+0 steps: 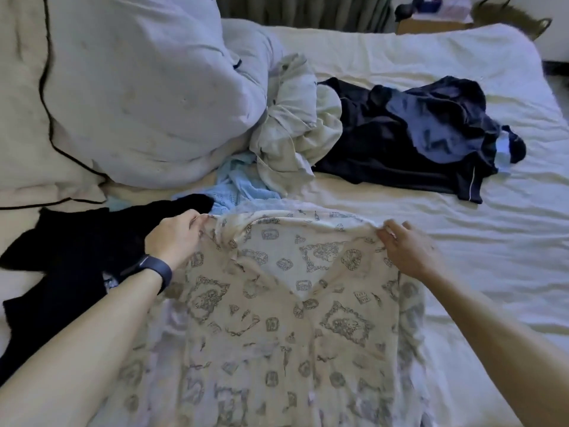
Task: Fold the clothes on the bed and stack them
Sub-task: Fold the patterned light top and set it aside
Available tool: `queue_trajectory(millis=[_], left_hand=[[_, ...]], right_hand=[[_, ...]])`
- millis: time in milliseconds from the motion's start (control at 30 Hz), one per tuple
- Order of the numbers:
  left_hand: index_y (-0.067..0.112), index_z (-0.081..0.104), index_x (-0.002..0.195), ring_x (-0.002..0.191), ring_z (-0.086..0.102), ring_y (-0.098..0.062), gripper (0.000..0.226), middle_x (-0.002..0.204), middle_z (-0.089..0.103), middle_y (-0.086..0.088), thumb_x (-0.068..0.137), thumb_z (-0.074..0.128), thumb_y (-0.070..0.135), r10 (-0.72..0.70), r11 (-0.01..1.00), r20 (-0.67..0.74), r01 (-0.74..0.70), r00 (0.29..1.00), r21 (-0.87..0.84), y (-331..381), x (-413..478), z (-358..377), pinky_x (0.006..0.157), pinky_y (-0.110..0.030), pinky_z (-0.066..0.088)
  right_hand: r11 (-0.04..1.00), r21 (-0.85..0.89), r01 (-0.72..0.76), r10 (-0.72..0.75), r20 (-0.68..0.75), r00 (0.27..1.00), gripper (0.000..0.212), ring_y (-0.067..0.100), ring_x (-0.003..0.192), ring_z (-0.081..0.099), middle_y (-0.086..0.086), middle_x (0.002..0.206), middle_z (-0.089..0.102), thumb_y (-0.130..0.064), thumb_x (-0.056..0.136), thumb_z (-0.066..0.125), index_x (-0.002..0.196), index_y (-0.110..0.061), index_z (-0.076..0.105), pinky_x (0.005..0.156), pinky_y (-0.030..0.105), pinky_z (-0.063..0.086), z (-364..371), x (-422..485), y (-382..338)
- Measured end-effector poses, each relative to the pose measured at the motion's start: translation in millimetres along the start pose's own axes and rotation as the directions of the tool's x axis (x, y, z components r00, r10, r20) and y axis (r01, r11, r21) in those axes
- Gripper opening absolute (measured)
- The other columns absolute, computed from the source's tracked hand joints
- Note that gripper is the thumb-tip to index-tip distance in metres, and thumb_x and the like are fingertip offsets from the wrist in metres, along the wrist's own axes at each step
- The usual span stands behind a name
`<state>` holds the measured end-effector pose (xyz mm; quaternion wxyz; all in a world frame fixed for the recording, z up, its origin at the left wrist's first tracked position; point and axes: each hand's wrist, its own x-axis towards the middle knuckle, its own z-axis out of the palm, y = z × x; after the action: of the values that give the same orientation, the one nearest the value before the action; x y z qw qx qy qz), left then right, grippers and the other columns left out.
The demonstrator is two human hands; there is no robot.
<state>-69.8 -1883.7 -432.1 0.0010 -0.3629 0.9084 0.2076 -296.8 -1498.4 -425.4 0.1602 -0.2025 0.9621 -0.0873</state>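
white sheet covers the bed, wrinkled across its right half. printed top, cream with grey outline motifs, lies flat on the sheet directly in front of me, neckline towards the far side, v-shaped opening visible. my left hand pinches the top's left shoulder edge, fingers curled round the cloth; a dark wristband sits on that wrist. my right hand pinches the right shoulder edge in the same manner. both hands are at the same far edge, well apart.

black garment lies unfolded to the left of the top, partly under my left forearm. light blue knit lies bunched just beyond the top's neckline. pale crumpled garment is heaped behind the knit, touching a navy pile spread to its right. large white pillow rests at far left, against a cream cushion with dark piping. green curtain hangs beyond the bed. no folded stack is visible.
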Motion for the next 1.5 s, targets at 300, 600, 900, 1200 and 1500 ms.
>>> queue_trajectory(millis=[300, 600, 900, 1200, 1500], left_hand=[[0.008, 0.057, 0.104, 0.1, 0.061, -0.043, 0.04, 0.108, 0.064, -0.02, 0.107, 0.033, 0.04, -0.082, 0.975, -0.034, 0.087, 0.996, 0.206, -32, 77, 159, 0.077, -0.045, 0.038], [0.014, 0.051, 0.133, 0.127, 0.043, -0.04, 0.041, 0.14, 0.047, -0.016, 0.092, 0.053, 0.023, -0.14, 0.989, -0.368, 0.149, 0.919, -0.005, 30, 25, 167, 0.103, -0.053, 0.03], [0.041, 0.024, 0.154, 0.155, 0.002, -0.029, 0.064, 0.168, 0.007, -0.002, 0.095, 0.048, 0.047, 0.489, 0.826, 0.397, -0.558, 0.777, 0.074, 198, -103, 282, 0.118, -0.067, 0.007], [0.048, -0.028, 0.149, 0.152, -0.018, -0.027, 0.088, 0.166, -0.018, 0.004, 0.091, 0.037, 0.064, 0.28, 0.826, 0.576, -0.499, 0.768, 0.263, 203, -100, 305, 0.116, -0.069, -0.006], [0.038, 0.015, 0.154, 0.153, -0.003, -0.032, 0.084, 0.165, 0.006, -0.003, 0.079, 0.053, 0.042, 0.011, 0.894, 0.613, -0.283, 0.79, 0.348, 267, -96, 293, 0.119, -0.064, 0.009]], right_hand=[[0.998, -0.042, -0.043, 0.046, 0.086, 0.995, 0.053, 0.028, 0.082, 0.048, 0.004, 0.094, 0.051, -0.071, 0.096, 0.013, 0.12, -0.037, 0.045, 0.069, 0.039, 0.039, 173, 117, 33], [0.942, 0.287, -0.176, 0.146, 0.124, 0.982, 0.06, 0.031, 0.114, 0.062, 0.009, 0.125, 0.065, -0.069, 0.091, 0.051, 0.135, -0.028, 0.051, 0.093, 0.047, 0.051, 145, 76, 63], [0.814, 0.237, -0.53, 0.278, 0.642, 0.714, 0.059, 0.011, 0.093, 0.066, -0.017, 0.103, 0.067, -0.065, 0.068, 0.084, 0.113, -0.04, 0.055, 0.07, 0.024, 0.048, 134, -49, 160], [0.756, 0.441, -0.483, 0.467, 0.153, 0.871, 0.01, 0.03, 0.084, 0.06, 0.003, 0.084, 0.065, -0.013, 0.083, 0.069, 0.086, -0.019, 0.062, 0.063, 0.035, 0.04, 66, -18, 255], [0.791, 0.286, -0.541, 0.533, 0.111, 0.839, 0.038, 0.04, 0.119, 0.052, 0.019, 0.126, 0.056, -0.012, 0.086, 0.06, 0.124, -0.015, 0.063, 0.097, 0.045, 0.043, 75, -17, 295]])
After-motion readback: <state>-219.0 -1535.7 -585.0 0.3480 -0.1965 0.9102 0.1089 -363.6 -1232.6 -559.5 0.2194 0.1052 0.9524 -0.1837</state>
